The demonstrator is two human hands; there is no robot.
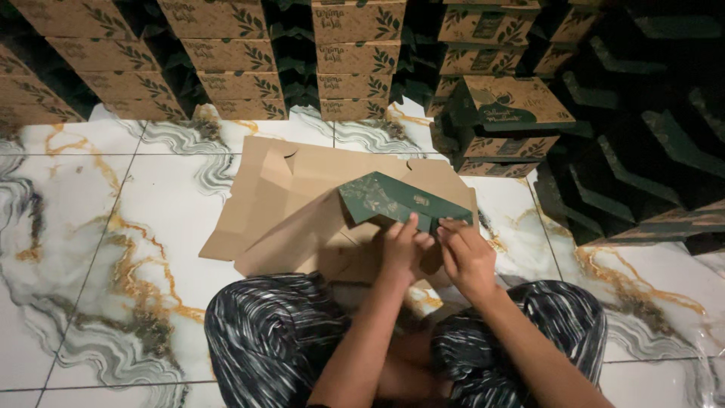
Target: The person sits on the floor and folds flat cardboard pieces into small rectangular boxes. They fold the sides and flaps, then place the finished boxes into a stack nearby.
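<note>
Seated person, both hands at twelve o'clock of the knees: left hand (399, 245) and right hand (467, 253) pinch the green box blank's (393, 198) lower edge above flat cardboard (302, 196); creasing works best with fingertips kept tight.

Both forearms reach forward over the knees, left hand (399, 245) and right hand (467, 253) side by side, fingers curled in a pinch.

Both hands, the left hand (399, 245) and right hand (464, 253), pinch a green, leaf-printed cardboard box piece (396, 200) above flat brown cardboard sheets (291, 200) on the white marble-look floor (98, 249), near stacked brown boxes (234, 68).
</note>
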